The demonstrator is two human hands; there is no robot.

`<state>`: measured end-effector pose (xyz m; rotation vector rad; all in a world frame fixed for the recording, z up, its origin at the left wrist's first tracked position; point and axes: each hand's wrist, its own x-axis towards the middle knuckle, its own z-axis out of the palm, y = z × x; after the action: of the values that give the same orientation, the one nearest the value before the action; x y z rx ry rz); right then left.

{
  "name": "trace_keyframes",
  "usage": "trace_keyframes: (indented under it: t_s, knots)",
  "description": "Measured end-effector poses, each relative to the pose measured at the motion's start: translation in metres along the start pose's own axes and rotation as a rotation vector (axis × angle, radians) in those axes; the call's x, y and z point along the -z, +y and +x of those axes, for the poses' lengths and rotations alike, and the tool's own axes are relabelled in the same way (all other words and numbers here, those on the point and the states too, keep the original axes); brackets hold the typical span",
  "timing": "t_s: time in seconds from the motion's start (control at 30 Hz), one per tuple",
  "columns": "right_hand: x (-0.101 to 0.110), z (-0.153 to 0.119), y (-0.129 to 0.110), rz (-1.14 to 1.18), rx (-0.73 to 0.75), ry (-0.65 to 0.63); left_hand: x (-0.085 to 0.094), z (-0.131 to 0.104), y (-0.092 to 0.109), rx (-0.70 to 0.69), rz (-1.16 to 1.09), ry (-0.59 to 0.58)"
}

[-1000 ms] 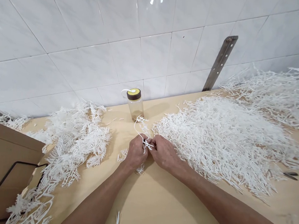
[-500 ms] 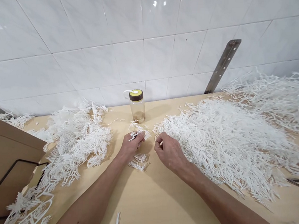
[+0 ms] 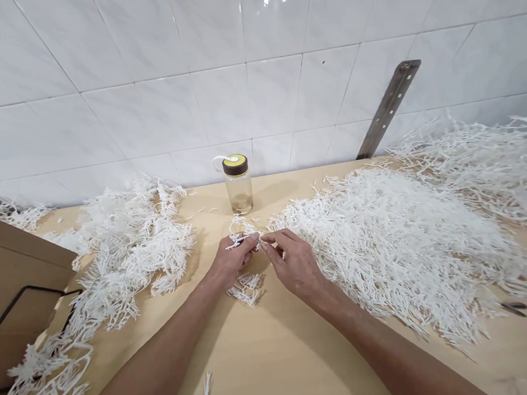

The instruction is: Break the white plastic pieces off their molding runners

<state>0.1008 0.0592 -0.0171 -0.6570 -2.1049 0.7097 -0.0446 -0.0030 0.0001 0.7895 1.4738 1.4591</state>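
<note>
Pinched in my left hand (image 3: 231, 261) is a small bunch of white branched plastic pieces (image 3: 237, 239), some sticking out past the thumb. My right hand (image 3: 293, 263) meets it from the right, thumb and forefinger closed together at the bunch's right end; its fingertips are too small to show exactly what they grip. Just below the hands lies a little heap of white branched pieces (image 3: 247, 289). Close to my right hand spreads a large pile of thin white branched pieces (image 3: 406, 253). One separate piece (image 3: 207, 389) rests near the table's front edge.
A clear bottle with a dark and yellow lid (image 3: 238, 186) stands behind my hands. More white tangled pieces (image 3: 133, 254) cover the left side beside a cardboard box (image 3: 2, 285). A metal bracket (image 3: 388, 110) leans on the tiled wall. A small dark tool (image 3: 514, 308) lies at right.
My right hand has moved left from the edge of the large pile, and its fingertips now meet the bunch in my left hand. The view has shifted slightly.
</note>
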Motion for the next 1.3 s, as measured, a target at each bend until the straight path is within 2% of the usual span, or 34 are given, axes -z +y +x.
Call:
trace_keyframes:
  t_s: [0.47, 0.6, 0.7, 0.8, 0.87, 1.0, 1.17, 1.3]
  knots:
    - [0.005, 0.004, -0.001, 0.017, -0.065, 0.016, -0.005, -0.003, -0.005, 0.006, 0.050, 0.031]
    - [0.002, 0.002, -0.005, -0.001, -0.028, -0.027, -0.007, -0.001, -0.008, -0.007, 0.062, 0.061]
    - [-0.006, -0.005, -0.015, 0.007, -0.001, -0.061, -0.007, 0.001, -0.009, -0.062, 0.072, 0.133]
    - [-0.015, -0.015, -0.028, 0.076, 0.140, -0.163, -0.004, 0.003, -0.009, -0.052, 0.059, 0.208]
    - [-0.019, -0.020, -0.033, 0.111, 0.181, -0.212, 0.001, 0.005, -0.008, -0.014, 0.028, 0.193]
    - [-0.017, -0.021, -0.026, 0.060, 0.004, -0.148, 0.008, 0.008, -0.006, -0.010, -0.030, 0.097]
    - [-0.004, -0.009, -0.007, -0.052, -0.254, -0.110, 0.007, 0.008, -0.002, -0.021, -0.037, 0.040]
    - [0.006, -0.001, -0.002, -0.108, -0.303, -0.129, 0.006, 0.006, -0.002, -0.014, -0.013, 0.002]
